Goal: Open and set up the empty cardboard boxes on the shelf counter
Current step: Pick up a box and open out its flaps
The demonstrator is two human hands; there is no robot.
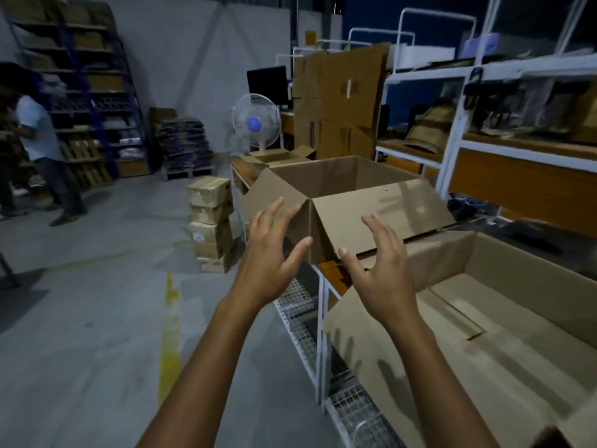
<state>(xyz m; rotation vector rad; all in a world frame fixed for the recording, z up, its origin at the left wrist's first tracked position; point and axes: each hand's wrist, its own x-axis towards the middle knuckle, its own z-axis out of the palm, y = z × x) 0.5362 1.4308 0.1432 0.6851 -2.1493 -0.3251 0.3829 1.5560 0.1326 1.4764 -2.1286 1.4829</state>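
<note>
**Both hands spread before the middle open box**

Head view: 3 opened cardboard boxes sit in a row along the wooden shelf counter [332,274], which runs away from the camera on the right. The near box [504,321] fills the lower right, flaps out and inside bare. The middle box [374,215] stands just beyond it, upright, with all its top flaps folded outward. A small far box [274,155] sits at the counter's far end, also open.

The left hand [274,250] is raised in front of the middle box's left front corner, fingers straight and spread, holding nothing. The right hand [386,273] is raised in front of that box's near flap, fingers likewise apart and slightly bent, also holding nothing. Whether either hand touches the cardboard cannot be told. Their shadows fall on the near box's outer flap.

Below the counter lies a wire mesh shelf [300,305]. Flattened cardboard sheets [342,92] lean upright behind the far box, beside a white fan [256,122] and a dark monitor [267,80]. A white shelf frame [452,150] rises on the right. On the floor stand a stack of sealed cartons [210,221] and a yellow line [169,334]. A person [35,140] stands far left by blue racks.
</note>
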